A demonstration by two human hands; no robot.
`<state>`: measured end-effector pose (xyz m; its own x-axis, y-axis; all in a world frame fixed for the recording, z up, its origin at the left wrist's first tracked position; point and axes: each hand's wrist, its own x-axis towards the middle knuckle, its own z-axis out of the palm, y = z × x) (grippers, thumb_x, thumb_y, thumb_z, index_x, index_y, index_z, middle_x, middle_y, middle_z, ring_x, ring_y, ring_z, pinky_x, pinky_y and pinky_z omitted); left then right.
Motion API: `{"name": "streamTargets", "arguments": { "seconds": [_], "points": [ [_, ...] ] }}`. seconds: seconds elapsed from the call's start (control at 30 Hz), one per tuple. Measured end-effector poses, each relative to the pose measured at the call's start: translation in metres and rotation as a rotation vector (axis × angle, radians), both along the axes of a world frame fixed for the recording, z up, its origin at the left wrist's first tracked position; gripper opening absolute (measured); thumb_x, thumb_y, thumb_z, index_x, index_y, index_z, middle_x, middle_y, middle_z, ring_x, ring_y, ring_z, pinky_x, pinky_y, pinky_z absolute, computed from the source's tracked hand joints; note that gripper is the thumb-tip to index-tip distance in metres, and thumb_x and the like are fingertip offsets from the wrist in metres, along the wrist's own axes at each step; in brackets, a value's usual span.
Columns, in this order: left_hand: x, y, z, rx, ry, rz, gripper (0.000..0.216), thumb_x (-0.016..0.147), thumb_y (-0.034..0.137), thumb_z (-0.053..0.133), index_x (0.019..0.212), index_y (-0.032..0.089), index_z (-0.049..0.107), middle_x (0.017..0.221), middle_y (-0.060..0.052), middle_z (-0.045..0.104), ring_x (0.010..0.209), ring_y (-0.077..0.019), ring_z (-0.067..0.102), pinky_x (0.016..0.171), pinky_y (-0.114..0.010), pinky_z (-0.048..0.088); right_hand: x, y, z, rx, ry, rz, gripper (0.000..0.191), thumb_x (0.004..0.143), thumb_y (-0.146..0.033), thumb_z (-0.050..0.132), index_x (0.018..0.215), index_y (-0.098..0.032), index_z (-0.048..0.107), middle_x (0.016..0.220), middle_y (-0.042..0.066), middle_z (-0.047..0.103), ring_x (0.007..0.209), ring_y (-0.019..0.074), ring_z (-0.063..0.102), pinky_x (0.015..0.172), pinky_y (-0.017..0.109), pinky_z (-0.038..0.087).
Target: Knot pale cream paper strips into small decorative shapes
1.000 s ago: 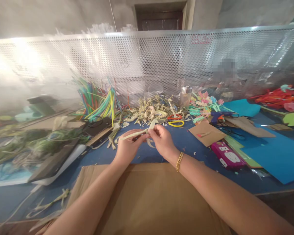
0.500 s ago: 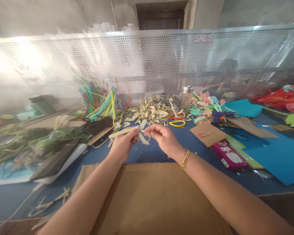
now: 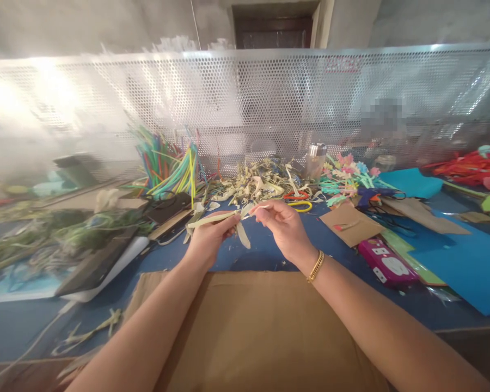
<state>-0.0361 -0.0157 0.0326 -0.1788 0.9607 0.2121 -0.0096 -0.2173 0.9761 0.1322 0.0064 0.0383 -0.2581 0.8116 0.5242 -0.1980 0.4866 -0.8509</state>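
Above the blue tabletop, my left hand (image 3: 209, 238) is closed around a bundle of pale green leaf-like strips (image 3: 212, 219). One strip end (image 3: 243, 236) hangs down beyond the thumb, and others stick out to the left. My right hand (image 3: 283, 226), with a gold bracelet (image 3: 316, 266) at the wrist, pinches the tip of a pale strip (image 3: 251, 209) that runs towards the left hand. Its fingertips partly hide that end. Below both forearms lies a brown cardboard sheet (image 3: 261, 326).
Dried scraps (image 3: 261, 182) and yellow-handled scissors (image 3: 300, 207) lie behind my hands. Coloured stems (image 3: 167, 169) stand at left, near a dark flat object (image 3: 98, 261). To the right are a brown card (image 3: 351, 223), a purple box (image 3: 387, 263) and blue sheets (image 3: 461, 261). A perforated metal screen (image 3: 212, 103) closes the back.
My right hand has drawn away to the right and slightly up, and the strip between the hands is straighter. My left hand keeps its grip. The whole view has shifted slightly.
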Motion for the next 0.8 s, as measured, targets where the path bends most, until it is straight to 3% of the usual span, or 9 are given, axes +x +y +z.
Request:
{"name": "streamTargets", "arguments": {
  "seconds": [0.2,0.47,0.67,0.8],
  "points": [
    [0.003,-0.002,0.000,0.105,0.239,0.121,0.023,0.069,0.037,0.074,0.076,0.015,0.072,0.063,0.000,0.061,0.058,-0.0120,0.049,0.054,-0.024,0.039,-0.006,0.000,-0.007,-0.169,-0.073,0.053,0.027,0.082,-0.041,0.058,0.065,-0.020,0.058,0.063,-0.001,0.058,0.059,0.0109,0.049,0.060,0.025,0.040],
    [0.005,0.001,-0.006,0.136,0.277,0.143,0.026,0.068,0.038,0.075,0.085,0.018,0.074,0.083,-0.005,0.072,0.072,-0.0180,0.062,0.066,-0.027,0.048,-0.010,0.001,-0.011,-0.356,-0.164,0.091,0.023,0.075,-0.028,0.058,0.054,-0.018,0.056,0.054,-0.004,0.050,0.053,0.0096,0.039,0.055,0.025,0.030],
    [0.010,-0.005,0.000,0.173,0.360,0.145,0.023,0.069,0.033,0.074,0.087,0.018,0.074,0.089,-0.006,0.073,0.080,-0.0199,0.065,0.071,-0.027,0.049,-0.010,0.002,-0.010,-0.378,-0.128,0.086,0.023,0.072,-0.023,0.057,0.050,-0.019,0.052,0.051,-0.004,0.046,0.055,0.0108,0.043,0.061,0.026,0.034],
    [0.010,-0.006,-0.002,0.202,0.377,0.072,0.029,0.073,0.032,0.072,0.097,0.017,0.071,0.079,-0.004,0.071,0.068,-0.0154,0.061,0.061,-0.024,0.046,-0.010,0.002,-0.011,-0.360,-0.135,0.075,0.027,0.075,-0.028,0.058,0.051,-0.018,0.052,0.051,-0.004,0.045,0.054,0.0100,0.042,0.059,0.025,0.034]
  ]
}}
